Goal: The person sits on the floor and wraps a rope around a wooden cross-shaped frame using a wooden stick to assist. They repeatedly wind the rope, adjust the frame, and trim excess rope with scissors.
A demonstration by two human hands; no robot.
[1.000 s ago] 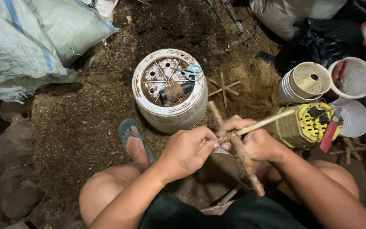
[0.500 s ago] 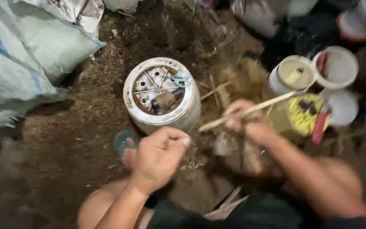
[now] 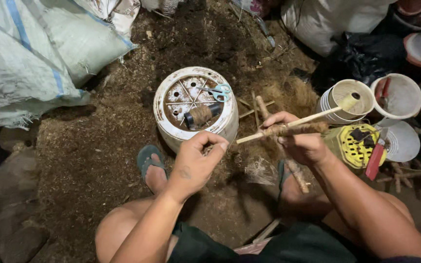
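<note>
My right hand (image 3: 296,139) grips a thin bamboo stick (image 3: 313,117) together with a rough brown stick wrapped in fibre (image 3: 293,129), both held roughly level. My left hand (image 3: 196,160) hovers just left of the sticks' near end, thumb and fingers pinched together; a thin fibre may run between them, too fine to tell. Behind the hands stands an upturned white bucket (image 3: 164,104) carrying small scissors (image 3: 218,91) and a spool of brown twine (image 3: 200,114). My sandalled left foot (image 3: 152,168) rests on the ground below the bucket.
Woven sacks (image 3: 35,58) lie at the left. A yellow perforated container (image 3: 354,146) with a red tool (image 3: 375,160) sits right of my hand, with stacked white cups (image 3: 352,100) and white tubs (image 3: 400,95) behind. Loose coconut fibre and crossed sticks (image 3: 259,104) cover the dirt floor.
My left hand let go of the sticks and drew back to the left, fingers pinched. My right hand turned the sticks from slanting downward to nearly level.
</note>
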